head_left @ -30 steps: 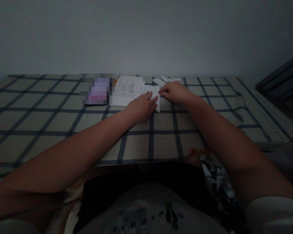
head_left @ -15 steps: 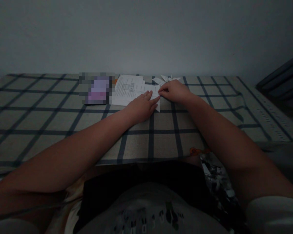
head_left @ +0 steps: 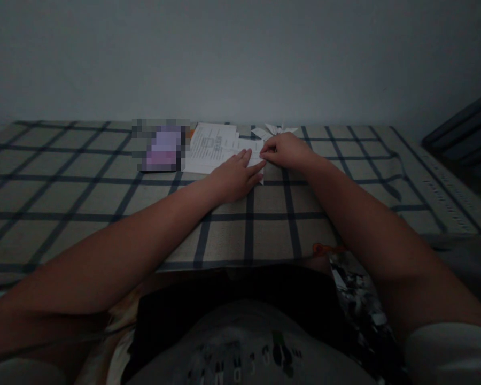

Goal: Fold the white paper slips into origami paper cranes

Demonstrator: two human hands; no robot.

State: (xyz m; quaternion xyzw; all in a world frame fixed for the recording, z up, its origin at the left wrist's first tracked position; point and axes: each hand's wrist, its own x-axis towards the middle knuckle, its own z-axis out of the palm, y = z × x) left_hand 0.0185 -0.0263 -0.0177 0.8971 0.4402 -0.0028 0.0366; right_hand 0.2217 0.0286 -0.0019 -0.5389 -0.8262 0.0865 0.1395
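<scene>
My left hand (head_left: 234, 176) lies flat with its fingers stretched out, pressing on a white sheet of paper (head_left: 255, 151) on the checked tablecloth (head_left: 104, 198). My right hand (head_left: 286, 149) is curled, its fingertips pinched on the right edge of the same sheet, just beside my left fingertips. A pointed corner of the paper sticks out below my left fingers. The room is dim.
Printed sheets (head_left: 212, 144) lie behind my left hand. A blurred purple object (head_left: 162, 147) sits left of them. Small folded white paper shapes (head_left: 274, 130) rest by the wall behind my right hand. A dark piece of furniture (head_left: 460, 139) stands at the right.
My left fingers have slid slightly to the right over the paper, covering more of its pointed corner. My right hand has hardly moved.
</scene>
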